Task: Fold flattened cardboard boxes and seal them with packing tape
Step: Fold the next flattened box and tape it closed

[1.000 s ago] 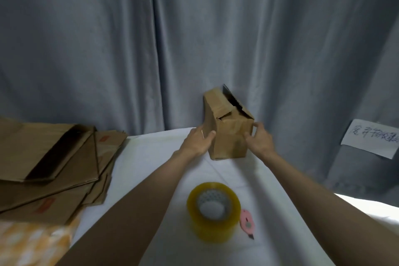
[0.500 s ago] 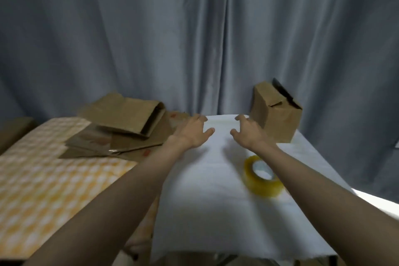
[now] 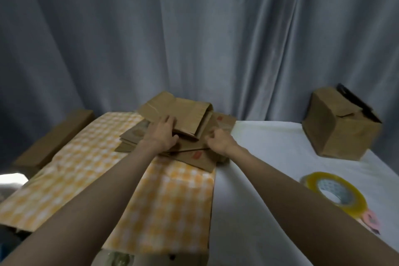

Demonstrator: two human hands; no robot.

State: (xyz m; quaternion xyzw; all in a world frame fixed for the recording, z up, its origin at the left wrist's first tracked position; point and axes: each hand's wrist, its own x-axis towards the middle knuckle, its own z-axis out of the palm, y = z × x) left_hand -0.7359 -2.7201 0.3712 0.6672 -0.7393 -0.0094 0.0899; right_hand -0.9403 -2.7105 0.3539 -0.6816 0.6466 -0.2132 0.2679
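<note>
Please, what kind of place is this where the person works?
Probably a makeshift packing corner at home, not a warehouse: a grey curtain as backdrop, tables under a checked cloth and a white cloth, plus flattened boxes, a folded box and packing tape.

1. A stack of flattened boxes (image 3: 183, 136) lies on the far end of the checked cloth (image 3: 121, 179), at the middle of the view.
2. The left hand (image 3: 160, 135) rests on the stack; the right hand (image 3: 218, 141) touches its right edge.
3. The white cloth (image 3: 269, 157) lies right of the checked cloth.
4. On it, 1 folded box (image 3: 339, 129) stands far right, near the curtain (image 3: 194, 39).
5. The tape roll (image 3: 332, 192) lies nearer the person than that box, with a small cutter (image 3: 370, 220) just beside it.
6. Another flat carton (image 3: 51, 138) lies at far left.
</note>
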